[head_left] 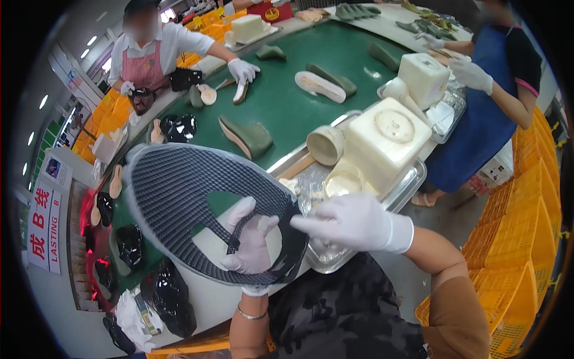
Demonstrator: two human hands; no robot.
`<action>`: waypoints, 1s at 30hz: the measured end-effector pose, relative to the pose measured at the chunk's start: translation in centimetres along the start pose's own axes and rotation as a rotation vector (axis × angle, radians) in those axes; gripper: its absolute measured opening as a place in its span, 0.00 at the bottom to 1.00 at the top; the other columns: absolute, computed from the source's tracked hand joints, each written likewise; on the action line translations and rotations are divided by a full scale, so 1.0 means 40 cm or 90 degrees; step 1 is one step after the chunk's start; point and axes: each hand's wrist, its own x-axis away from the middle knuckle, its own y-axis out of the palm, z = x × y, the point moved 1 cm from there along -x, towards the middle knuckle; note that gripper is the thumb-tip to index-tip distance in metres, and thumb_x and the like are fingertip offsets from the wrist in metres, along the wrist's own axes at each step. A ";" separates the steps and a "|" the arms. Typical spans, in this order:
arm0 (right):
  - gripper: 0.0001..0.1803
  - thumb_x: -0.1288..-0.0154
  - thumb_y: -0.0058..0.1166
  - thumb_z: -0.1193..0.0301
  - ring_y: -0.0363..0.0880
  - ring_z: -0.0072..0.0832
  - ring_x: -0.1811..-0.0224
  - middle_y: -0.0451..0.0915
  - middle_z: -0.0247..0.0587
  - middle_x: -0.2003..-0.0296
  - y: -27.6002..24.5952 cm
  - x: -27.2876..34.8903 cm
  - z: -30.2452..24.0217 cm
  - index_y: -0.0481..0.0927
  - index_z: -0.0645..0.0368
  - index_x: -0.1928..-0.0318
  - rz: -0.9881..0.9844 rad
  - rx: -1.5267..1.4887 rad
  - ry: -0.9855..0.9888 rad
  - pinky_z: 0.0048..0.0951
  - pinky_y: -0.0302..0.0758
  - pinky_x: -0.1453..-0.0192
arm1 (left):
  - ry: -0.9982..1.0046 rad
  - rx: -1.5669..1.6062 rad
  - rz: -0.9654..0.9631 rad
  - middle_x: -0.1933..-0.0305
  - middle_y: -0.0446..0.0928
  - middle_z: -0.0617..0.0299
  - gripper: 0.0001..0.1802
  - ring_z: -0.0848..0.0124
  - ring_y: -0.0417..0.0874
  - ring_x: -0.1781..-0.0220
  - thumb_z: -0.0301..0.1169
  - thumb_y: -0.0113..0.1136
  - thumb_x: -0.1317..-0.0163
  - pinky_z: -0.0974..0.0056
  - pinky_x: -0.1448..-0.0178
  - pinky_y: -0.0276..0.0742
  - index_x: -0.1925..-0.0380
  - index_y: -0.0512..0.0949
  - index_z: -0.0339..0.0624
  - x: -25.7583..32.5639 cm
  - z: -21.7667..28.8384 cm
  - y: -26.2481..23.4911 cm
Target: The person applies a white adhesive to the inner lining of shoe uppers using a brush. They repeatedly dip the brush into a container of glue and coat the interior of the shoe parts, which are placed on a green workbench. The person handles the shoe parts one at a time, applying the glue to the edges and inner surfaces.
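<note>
black woven shoe upper [161, 185], left of centre: steady it with the left hand [250, 242], fingers spread in its opening; keep the right hand's [356, 222] extended index light at its edge.

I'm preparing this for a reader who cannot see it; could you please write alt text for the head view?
A white-gloved left hand holds a black ribbed shoe upper; the gloved right hand is at its edge. Beyond, co-workers stand beside a green worktop bearing green shoe forms.
</note>
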 end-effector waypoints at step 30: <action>0.10 0.43 0.53 0.77 0.78 0.27 0.74 0.77 0.32 0.74 0.013 0.004 -0.029 0.71 0.59 0.60 0.281 -0.335 0.175 0.23 0.73 0.70 | 0.148 -0.712 0.103 0.40 0.57 0.48 0.55 0.58 0.62 0.38 0.71 0.44 0.51 0.46 0.41 0.69 0.42 0.59 0.28 0.125 -0.015 -0.003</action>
